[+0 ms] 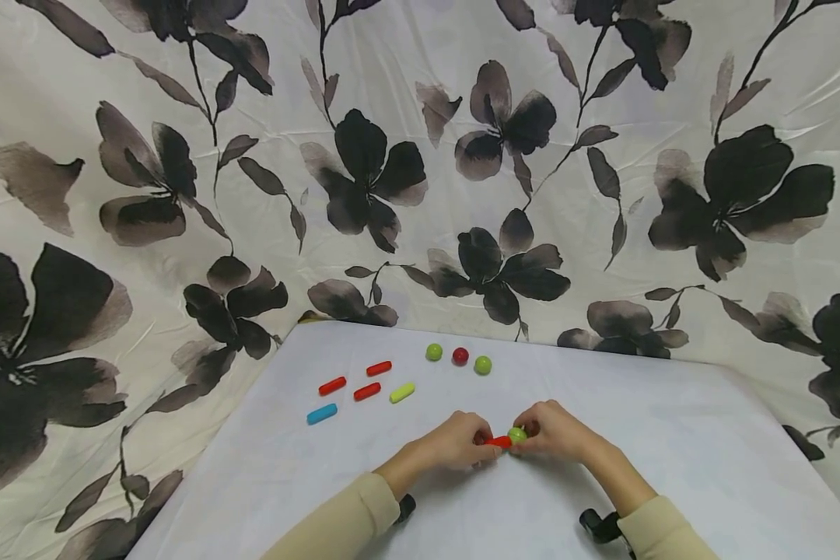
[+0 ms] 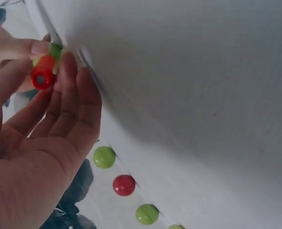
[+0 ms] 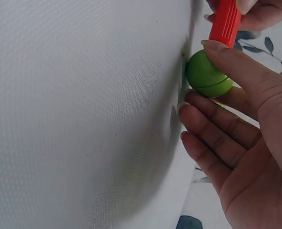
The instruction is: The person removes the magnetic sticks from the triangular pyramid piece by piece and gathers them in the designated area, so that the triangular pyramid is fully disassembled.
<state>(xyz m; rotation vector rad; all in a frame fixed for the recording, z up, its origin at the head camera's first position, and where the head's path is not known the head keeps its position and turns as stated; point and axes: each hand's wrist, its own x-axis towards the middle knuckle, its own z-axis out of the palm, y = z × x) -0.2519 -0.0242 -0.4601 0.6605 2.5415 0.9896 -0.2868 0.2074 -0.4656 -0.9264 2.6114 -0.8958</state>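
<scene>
My left hand (image 1: 456,442) pinches a short red ridged stick (image 3: 224,24) between thumb and fingers. In the left wrist view the red stick's near end (image 2: 42,78) shows a round grey centre. A green ball (image 3: 209,74) with a seam line is pinched by my right hand (image 1: 554,432), thumb on one side and fingers on the other. Stick and ball meet end to end just over the white table, in front of me. The curled fingers of both hands partly cover the two pieces in the head view.
On the white table (image 1: 672,435), to the left, lie several red sticks (image 1: 367,391), a yellow stick (image 1: 402,392) and a blue stick (image 1: 322,414). Two green balls (image 1: 434,352) and a red ball (image 1: 460,356) sit near the back edge. Behind hangs a flowered cloth (image 1: 406,78).
</scene>
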